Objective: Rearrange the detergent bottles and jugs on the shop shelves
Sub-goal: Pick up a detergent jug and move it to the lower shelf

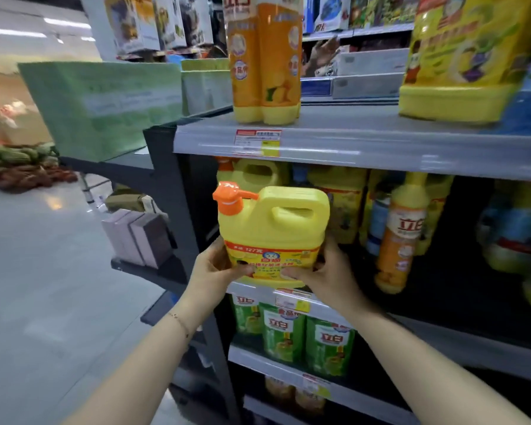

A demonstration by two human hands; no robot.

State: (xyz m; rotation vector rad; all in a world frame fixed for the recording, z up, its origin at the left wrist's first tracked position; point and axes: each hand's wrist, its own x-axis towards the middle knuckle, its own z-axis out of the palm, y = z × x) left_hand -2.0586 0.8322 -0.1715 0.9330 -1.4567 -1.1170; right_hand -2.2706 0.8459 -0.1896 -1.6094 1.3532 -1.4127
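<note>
Standing at the end of a shop aisle, a person holds a yellow jug (273, 237) of detergent upright between two bare hands. The left grip (215, 268) is clamped on the jug's lower left side, with the thumb lying across the front label and the fingers curled round behind. A thin bracelet (178, 320) sits on that wrist. The right grip (328, 271) is clamped on the lower right side, thumb on the label, fingers out of sight behind.

The jug's orange pump cap (230, 199) sits above the left grip. Its spout points right toward the moulded handle, which is above the right grip. The jug's base is at the front edge of the middle shelf (319, 308), just under the two grips. Whether it rests there or is held just clear, I cannot tell.

Behind and above the grips stands a second yellow jug (258, 173), deeper on the same shelf. To the right of the right grip an orange bottle (399, 234) leans among other yellow packs. Below the grips, on the next shelf down, green refill pouches (288, 332) stand in a row.

Well above the grips, on the top shelf (350, 142), a twin pack of orange bottles (265, 62) stands upright, with a large yellow pack (460, 56) farther right. Off to the left of the left grip sit blurred green boxes (98, 105).
</note>
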